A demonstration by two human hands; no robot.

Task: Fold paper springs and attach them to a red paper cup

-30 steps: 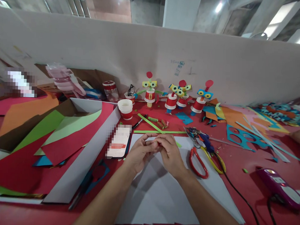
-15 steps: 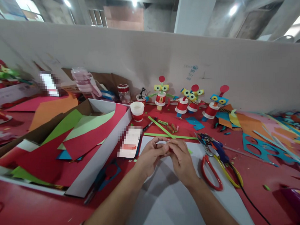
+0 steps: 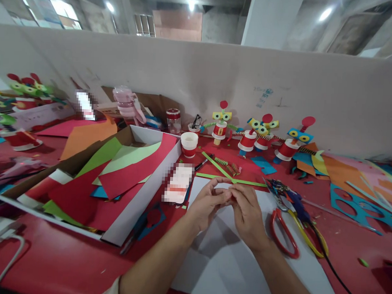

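My left hand [image 3: 209,204] and my right hand [image 3: 247,211] meet fingertip to fingertip above a white sheet [image 3: 220,263]. Both are closed in a pinch, and whatever sits between the fingers is too small or too hidden to make out. Just beyond the fingers lie crossed green paper strips [image 3: 216,165] and folded paper springs [image 3: 226,166]. Scissors [image 3: 284,233] with a red and a yellow handle rest to the right of my right hand. A phone [image 3: 178,185] lies to the left of my left hand.
A white box [image 3: 149,190] of coloured paper stands at left. Paper-cup figures [image 3: 219,128] line the wall, beside a white-and-red paper cup [image 3: 189,144] and a lidded jar [image 3: 173,120]. Blue cut-out paper [image 3: 354,208] lies at right. A black cord [image 3: 331,263] runs along the right side.
The camera view has swung left, so the scene sits further right in the picture. My hands stay pinched together above the white sheet.
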